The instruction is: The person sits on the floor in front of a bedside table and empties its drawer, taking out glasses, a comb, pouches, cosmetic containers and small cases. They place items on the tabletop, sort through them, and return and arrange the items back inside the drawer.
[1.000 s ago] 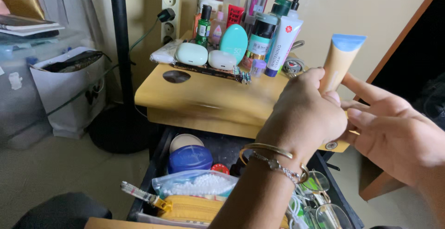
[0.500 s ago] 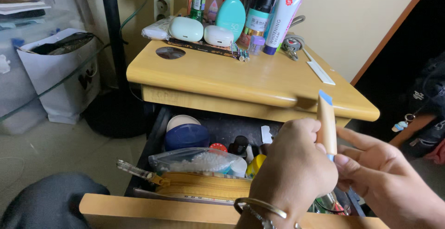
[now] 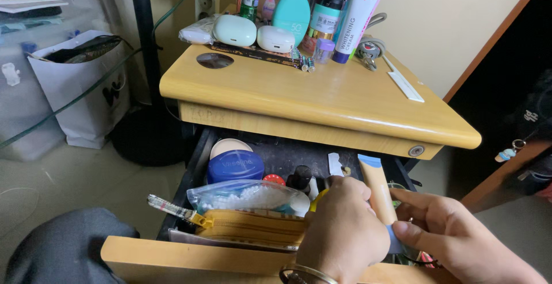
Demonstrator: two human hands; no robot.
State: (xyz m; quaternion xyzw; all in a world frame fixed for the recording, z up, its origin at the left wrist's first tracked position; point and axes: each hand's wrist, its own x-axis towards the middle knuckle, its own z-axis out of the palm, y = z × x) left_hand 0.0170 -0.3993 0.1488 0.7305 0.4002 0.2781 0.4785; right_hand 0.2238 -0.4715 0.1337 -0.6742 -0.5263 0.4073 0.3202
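Beige and capped in blue, a slim cosmetic tube (image 3: 378, 187) stands tilted over the open drawer (image 3: 190, 163) at about five o'clock in the view, pinched between both hands. Curled fingers of the left hand (image 3: 344, 232) close around its near side, a bangle (image 3: 307, 274) at the wrist; the right hand (image 3: 457, 235) meets it from four o'clock, thumb and forefinger pressed on the lower end. Inside the drawer, at seven o'clock from the tube, lie a yellow zip pouch (image 3: 253, 227), a clear bag of white beads (image 3: 247, 196) and a round blue jar (image 3: 235, 165) just beside a pale compact (image 3: 229, 146). Above, at twelve o'clock, the wooden bedside table (image 3: 322, 97) carries two mint earbud cases (image 3: 253, 33), a teal oval bottle (image 3: 291, 9) and a white cream tube (image 3: 357, 13).
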